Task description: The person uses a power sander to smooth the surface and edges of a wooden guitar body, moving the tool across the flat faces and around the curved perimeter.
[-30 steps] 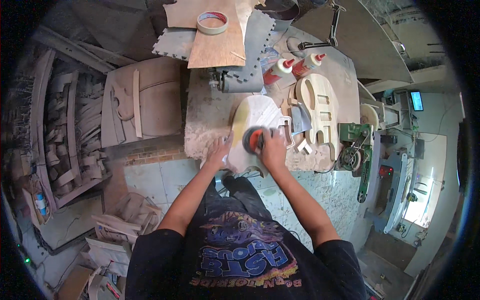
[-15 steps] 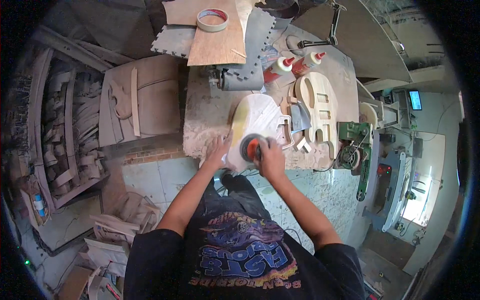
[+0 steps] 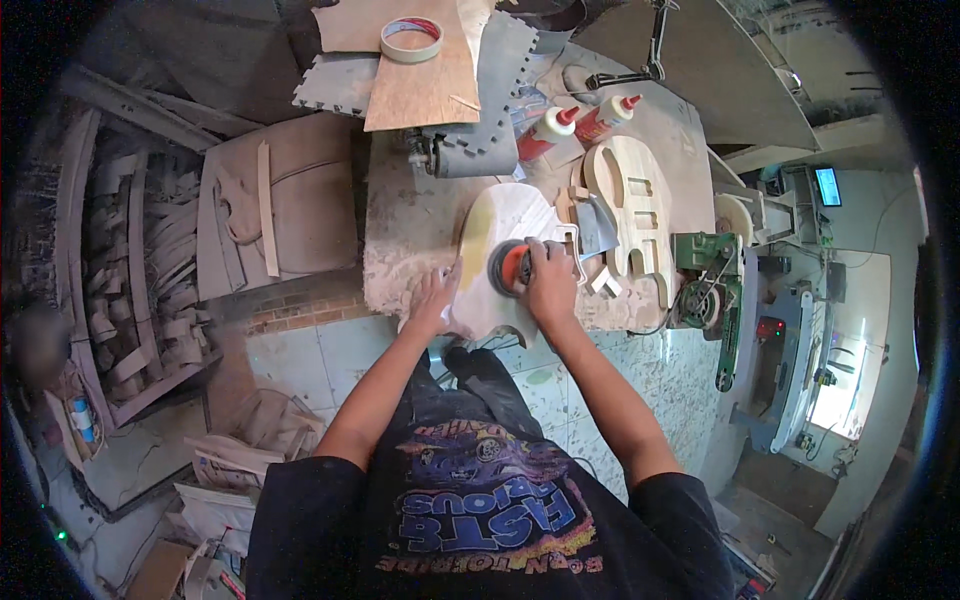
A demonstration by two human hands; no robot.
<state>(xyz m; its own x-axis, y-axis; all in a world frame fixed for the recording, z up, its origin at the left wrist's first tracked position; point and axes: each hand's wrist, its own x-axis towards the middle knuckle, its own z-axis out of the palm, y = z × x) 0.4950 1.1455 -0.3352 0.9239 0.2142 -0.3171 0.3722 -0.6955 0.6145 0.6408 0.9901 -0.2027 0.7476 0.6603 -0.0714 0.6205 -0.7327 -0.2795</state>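
Observation:
On the near part of the workbench lies a pale wooden guitar body (image 3: 483,290) with a yellowish patch along its left side. My right hand (image 3: 551,280) is closed around a sander (image 3: 514,266) with an orange-red top and a dark round disc. The disc rests on the body's upper face, right of its middle. At the body's left edge, my left hand (image 3: 433,301) grips the wood, its fingers on the upper surface and the thumb out of sight. The curved cutaway at the near end shows below the sander.
Right of it lies a second guitar body (image 3: 632,205) with cut-out cavities, beside small wood offcuts (image 3: 605,283). Two glue bottles (image 3: 548,133) lean behind. Tape (image 3: 411,40) sits on a plywood piece (image 3: 424,95). A green machine (image 3: 703,270) stands at the bench's right edge.
The sander and my right hand have moved away from me and slightly right across the guitar body, uncovering its near cutaway. My left hand stays at the edge. The view has shifted slightly.

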